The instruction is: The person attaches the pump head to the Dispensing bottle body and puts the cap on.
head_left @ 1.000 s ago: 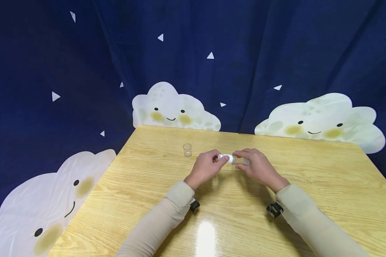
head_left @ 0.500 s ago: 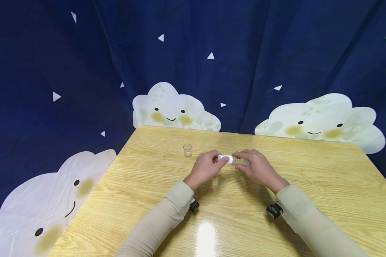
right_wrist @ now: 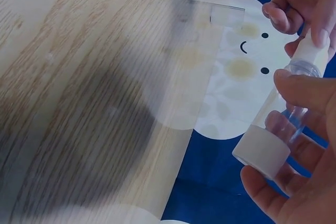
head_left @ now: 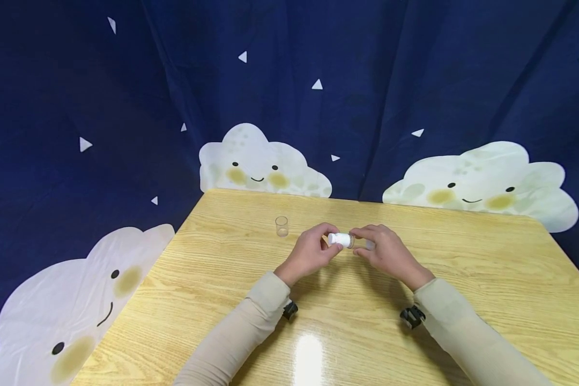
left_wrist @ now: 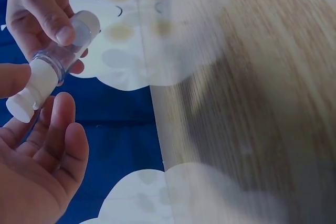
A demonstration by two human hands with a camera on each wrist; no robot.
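Judging by the way the hands sit, this looks like a twisting step on the white cylindrical plastic top (left_wrist: 42, 81) of a small, clear, tubular plastic bottle (left_wrist: 80, 39): best to anchor the body with the right-hand grip (head_left: 386, 249), whose thumb and fingers curl round it, and turn the top squarely about the bottle's axis with the left-hand grip (head_left: 310, 249), which pinches it, avoiding any sideways bend. The bottle is held between the two, above the pale wood-grain surface (head_left: 188, 300), its long axis nearly level and running left to right, top aimed left, white round base (right_wrist: 261, 151) right. A clear, open-topped cylinder (head_left: 282, 228) stands upright left of them, touching neither.
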